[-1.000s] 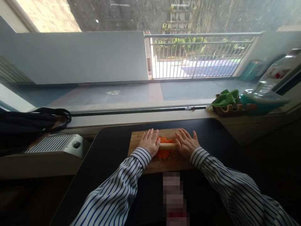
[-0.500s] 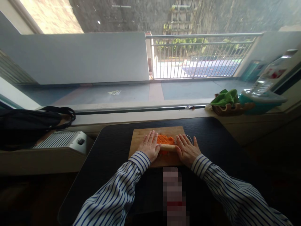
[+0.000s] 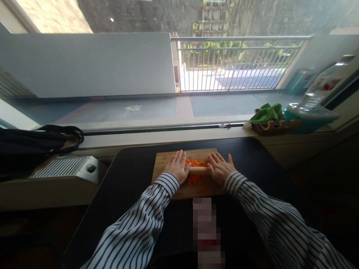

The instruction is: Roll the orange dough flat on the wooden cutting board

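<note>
One rolling pin (image 3: 199,170) lies crosswise, outstretched fingers (image 3: 178,157) pointing past it.

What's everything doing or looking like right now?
Left hand: open, palm down on the pin
Right hand: open, palm down on the pin
Rolling pin: lying across the orange stuff
Orange stuff: spread out, crumbly at the far edge
Board: flat on the table
Green cloth: crumpled
</note>
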The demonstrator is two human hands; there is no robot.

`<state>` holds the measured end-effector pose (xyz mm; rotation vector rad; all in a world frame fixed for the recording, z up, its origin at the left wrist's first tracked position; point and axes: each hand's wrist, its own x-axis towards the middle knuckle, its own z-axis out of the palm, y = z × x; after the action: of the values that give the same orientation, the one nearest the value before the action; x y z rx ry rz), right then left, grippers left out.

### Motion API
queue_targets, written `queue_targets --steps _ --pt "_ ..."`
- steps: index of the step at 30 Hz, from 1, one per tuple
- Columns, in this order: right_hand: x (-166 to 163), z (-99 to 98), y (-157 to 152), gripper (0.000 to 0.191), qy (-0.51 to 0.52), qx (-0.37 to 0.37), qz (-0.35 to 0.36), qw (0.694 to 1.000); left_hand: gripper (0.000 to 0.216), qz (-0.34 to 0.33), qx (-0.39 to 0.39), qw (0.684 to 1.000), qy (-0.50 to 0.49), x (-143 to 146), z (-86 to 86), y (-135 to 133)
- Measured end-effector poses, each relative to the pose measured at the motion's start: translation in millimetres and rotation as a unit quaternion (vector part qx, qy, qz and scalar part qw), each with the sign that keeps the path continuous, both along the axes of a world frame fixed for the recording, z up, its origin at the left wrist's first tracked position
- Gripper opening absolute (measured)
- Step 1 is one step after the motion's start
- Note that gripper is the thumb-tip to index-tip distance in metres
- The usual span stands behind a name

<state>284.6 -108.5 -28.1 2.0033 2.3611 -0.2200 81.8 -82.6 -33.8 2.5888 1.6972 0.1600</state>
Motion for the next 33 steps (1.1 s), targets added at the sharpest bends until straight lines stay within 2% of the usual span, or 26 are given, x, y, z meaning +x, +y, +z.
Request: queue_targets --steps 8,25,33 --pt "0 5.0 21 0.052 -0.014 0.001 0.002 1.000 0.057 0.024 0.004 1.000 0.006 5 -0.2 16" --pt "-1 -5.2 -12 0.059 -0.003 0.011 -0.004 1.000 0.060 -0.001 0.007 1.000 0.009 -1 0.4 -15" --pt "-1 -1.3 8 0.057 -0.013 0.013 -0.007 1.000 0.062 0.007 -0.007 1.000 -0.003 1 -1.5 3"
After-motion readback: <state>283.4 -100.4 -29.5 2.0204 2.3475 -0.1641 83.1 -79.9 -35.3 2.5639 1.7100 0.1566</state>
